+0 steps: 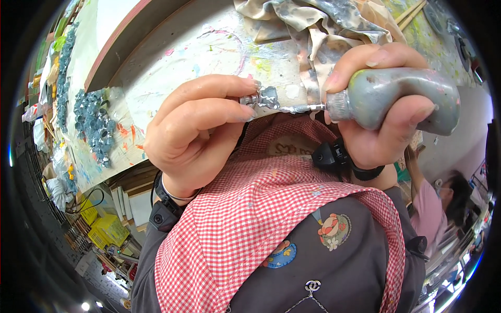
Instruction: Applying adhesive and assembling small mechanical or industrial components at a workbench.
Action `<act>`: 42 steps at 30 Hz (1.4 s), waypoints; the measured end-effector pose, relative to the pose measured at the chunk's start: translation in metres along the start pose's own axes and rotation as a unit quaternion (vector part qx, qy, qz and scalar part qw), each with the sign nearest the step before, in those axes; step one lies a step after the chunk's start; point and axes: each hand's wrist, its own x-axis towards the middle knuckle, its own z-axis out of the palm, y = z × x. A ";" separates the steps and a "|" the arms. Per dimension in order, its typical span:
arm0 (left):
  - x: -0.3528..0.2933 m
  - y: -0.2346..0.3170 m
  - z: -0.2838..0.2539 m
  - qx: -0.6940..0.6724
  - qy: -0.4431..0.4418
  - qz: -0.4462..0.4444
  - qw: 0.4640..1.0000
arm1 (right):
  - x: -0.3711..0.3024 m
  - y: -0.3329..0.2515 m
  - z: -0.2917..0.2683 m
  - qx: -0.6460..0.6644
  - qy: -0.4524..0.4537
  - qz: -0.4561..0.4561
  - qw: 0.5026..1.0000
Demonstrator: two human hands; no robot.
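A soft grey squeeze bottle [402,99] with a ribbed collar and thin nozzle lies sideways in my right hand [376,125], its side dented under my thumb. My left hand [195,122] pinches a small figure-like piece [266,98], silvery grey and wet-looking, between thumb and fingertips. The nozzle tip meets or nearly meets the piece's right end; a glossy grey streak shows there. Both hands are above the near edge of the paint-marked table [172,62].
A crumpled, stained cloth [323,26] lies at the table's far side. Many small blue-grey pieces [94,125] are heaped on the left. A reddish-brown wooden frame edge [112,47] crosses the upper left. Yellow crates [108,229] stand below left; a person in pink [430,208] is at right.
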 end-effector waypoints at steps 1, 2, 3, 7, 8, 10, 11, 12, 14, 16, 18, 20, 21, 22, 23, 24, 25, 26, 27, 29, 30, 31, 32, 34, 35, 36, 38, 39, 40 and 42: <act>0.000 0.000 0.000 0.003 0.003 0.002 1.000 | 0.000 0.000 0.000 -0.009 0.003 0.008 1.000; -0.001 0.001 0.000 0.004 0.003 0.001 1.000 | 0.001 -0.001 0.000 -0.018 0.005 0.016 1.000; -0.001 0.002 -0.001 0.014 -0.001 -0.001 1.000 | 0.001 -0.001 0.001 -0.027 0.008 0.023 0.999; 0.000 0.003 -0.001 0.022 -0.006 0.000 1.000 | 0.003 -0.006 0.002 -0.069 0.020 0.051 0.996; 0.000 0.003 -0.001 0.022 -0.006 0.000 1.000 | 0.004 -0.007 0.002 -0.079 0.022 0.058 0.995; -0.001 0.002 -0.001 0.018 -0.004 0.002 1.000 | 0.005 -0.007 0.003 -0.100 0.027 0.071 0.992; -0.001 0.002 -0.001 0.018 -0.004 0.002 1.000 | 0.005 -0.006 0.004 -0.100 0.027 0.071 0.992; -0.001 0.002 -0.001 0.020 -0.003 0.002 1.000 | 0.006 -0.004 0.006 -0.124 0.037 0.039 0.991; -0.001 0.002 0.000 0.022 -0.002 0.000 1.000 | 0.006 -0.002 0.006 -0.147 0.046 0.007 0.988; -0.001 0.001 0.001 0.018 0.002 0.001 1.000 | 0.005 -0.002 0.005 -0.123 0.045 0.001 0.991; -0.003 -0.004 0.003 0.017 0.020 0.010 1.000 | 0.004 -0.002 0.003 -0.099 0.043 -0.006 0.994; -0.004 -0.005 0.004 0.014 0.038 0.022 0.999 | 0.002 -0.002 0.000 -0.077 0.042 -0.014 0.996; -0.005 -0.003 0.004 -0.007 0.051 -0.015 0.999 | 0.002 -0.002 -0.001 -0.065 0.041 -0.018 0.997; -0.006 -0.001 0.005 -0.027 0.064 -0.053 0.996 | 0.001 -0.001 -0.002 -0.053 0.040 -0.022 0.998; -0.006 0.001 0.006 -0.026 0.066 -0.053 0.996 | 0.000 0.000 -0.002 -0.040 0.038 -0.026 0.998; -0.004 0.004 0.008 -0.067 0.078 -0.084 0.991 | 0.000 0.001 -0.003 -0.027 0.036 -0.029 0.999; -0.003 0.006 0.009 -0.108 0.089 -0.113 0.984 | -0.001 0.001 -0.003 -0.015 0.035 -0.033 0.999; -0.003 0.006 0.008 -0.108 0.091 -0.113 0.984 | -0.001 0.002 -0.003 -0.014 0.033 -0.033 0.999; -0.003 0.006 0.008 -0.095 0.087 -0.116 0.985 | -0.002 0.002 -0.002 -0.008 0.053 -0.033 0.998; -0.003 0.005 0.007 -0.082 0.087 -0.119 0.986 | -0.002 0.002 0.000 -0.002 0.069 -0.032 0.997; -0.005 0.005 0.006 -0.090 0.088 -0.135 0.983 | -0.002 0.003 0.003 -0.019 0.087 -0.041 0.995; -0.005 0.004 0.006 -0.098 0.089 -0.151 0.980 | -0.001 0.003 0.004 -0.037 0.106 -0.051 0.992; -0.005 0.004 0.005 -0.098 0.091 -0.151 0.979 | -0.001 0.004 0.004 -0.037 0.104 -0.051 0.993; -0.002 0.004 0.003 -0.106 0.047 -0.124 0.986 | -0.001 0.005 0.004 -0.052 0.075 -0.062 0.994; -0.002 0.004 0.003 -0.106 0.048 -0.125 0.985 | 0.000 0.006 0.003 -0.051 0.073 -0.061 0.994; -0.001 0.003 0.004 -0.112 0.052 -0.129 0.984 | 0.000 0.005 0.001 -0.058 0.051 -0.053 0.996; 0.000 0.004 0.006 -0.119 0.055 -0.134 0.982 | 0.000 0.004 0.001 -0.065 0.030 -0.045 0.996; 0.001 0.006 0.006 -0.124 0.056 -0.161 0.978 | 0.000 0.003 0.002 -0.067 0.021 -0.036 0.997; 0.002 0.007 0.006 -0.127 0.057 -0.187 0.972 | 0.001 0.003 0.003 -0.068 0.011 -0.027 0.997; 0.004 0.009 0.007 -0.129 0.059 -0.187 0.972 | 0.001 0.004 0.005 -0.074 0.011 -0.030 0.997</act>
